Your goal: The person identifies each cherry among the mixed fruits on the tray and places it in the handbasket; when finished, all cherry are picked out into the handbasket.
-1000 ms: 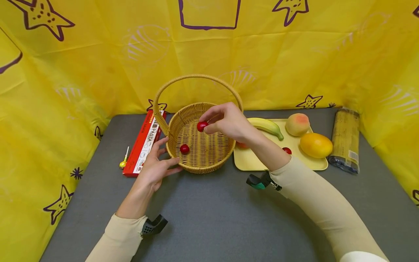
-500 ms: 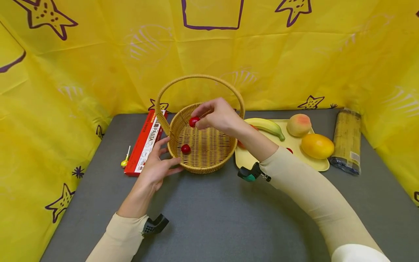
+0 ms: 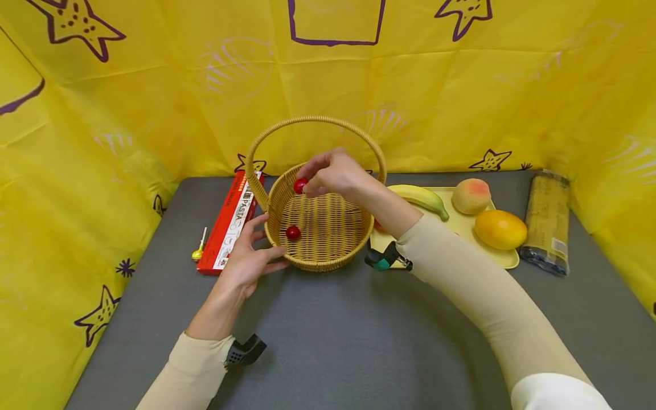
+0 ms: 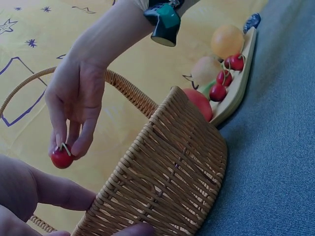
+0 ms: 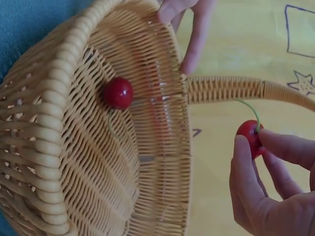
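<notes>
My right hand pinches a red cherry with a green stem between thumb and fingertips, above the wicker basket. In the right wrist view, this cherry is held beyond the basket's rim, near the arched handle. A second cherry lies inside on the basket floor, its stem visible in the right wrist view. My left hand rests against the basket's left side with fingers spread and fairly straight. Its fingertips touch the rim close to the foot of the handle.
Right of the basket, a cream tray carries a banana, a peach, a mango and several cherries. A noodle pack lies farther right. Leftward are a red pasta box and a lollipop.
My right hand has moved left and slightly away from me, carrying the cherry across the basket toward its far left side. The left hand stays at the rim.
</notes>
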`<state>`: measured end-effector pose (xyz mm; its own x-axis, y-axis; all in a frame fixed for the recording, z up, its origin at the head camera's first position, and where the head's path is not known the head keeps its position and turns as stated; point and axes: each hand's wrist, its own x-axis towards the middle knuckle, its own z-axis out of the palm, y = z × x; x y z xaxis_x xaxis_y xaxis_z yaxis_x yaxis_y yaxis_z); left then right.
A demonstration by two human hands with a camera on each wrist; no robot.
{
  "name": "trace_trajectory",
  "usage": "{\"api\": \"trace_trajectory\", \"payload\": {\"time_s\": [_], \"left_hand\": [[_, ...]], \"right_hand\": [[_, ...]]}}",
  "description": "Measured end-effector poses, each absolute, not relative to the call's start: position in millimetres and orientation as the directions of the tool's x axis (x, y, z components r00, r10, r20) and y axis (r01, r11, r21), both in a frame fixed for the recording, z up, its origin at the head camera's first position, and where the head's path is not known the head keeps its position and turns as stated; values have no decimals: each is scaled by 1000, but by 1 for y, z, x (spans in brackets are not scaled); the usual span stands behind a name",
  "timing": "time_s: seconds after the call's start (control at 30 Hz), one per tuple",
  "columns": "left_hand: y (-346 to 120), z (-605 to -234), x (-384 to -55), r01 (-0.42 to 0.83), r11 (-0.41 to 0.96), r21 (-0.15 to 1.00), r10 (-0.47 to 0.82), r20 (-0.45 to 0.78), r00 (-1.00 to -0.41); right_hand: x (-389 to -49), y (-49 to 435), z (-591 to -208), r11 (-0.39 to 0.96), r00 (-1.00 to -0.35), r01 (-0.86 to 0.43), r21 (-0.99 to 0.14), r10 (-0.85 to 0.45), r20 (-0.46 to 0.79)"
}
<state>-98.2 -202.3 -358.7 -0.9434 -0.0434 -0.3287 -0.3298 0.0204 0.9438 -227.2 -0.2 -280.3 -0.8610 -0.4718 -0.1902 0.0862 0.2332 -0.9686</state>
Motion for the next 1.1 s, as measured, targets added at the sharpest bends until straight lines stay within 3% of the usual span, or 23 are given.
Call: {"api": "trace_trajectory", "payload": {"time_s": [0.67, 1.1], "left_hand": [[-204, -359, -97, -323, 21, 946, -37, -322, -946], [-203, -360, -100, -334, 12, 942, -38, -333, -942]], "right_hand": [[-260, -19, -294, 229, -798, 241, -943, -507, -327], [-268, -28, -305, 294, -751, 252, -922, -541, -378]]}}
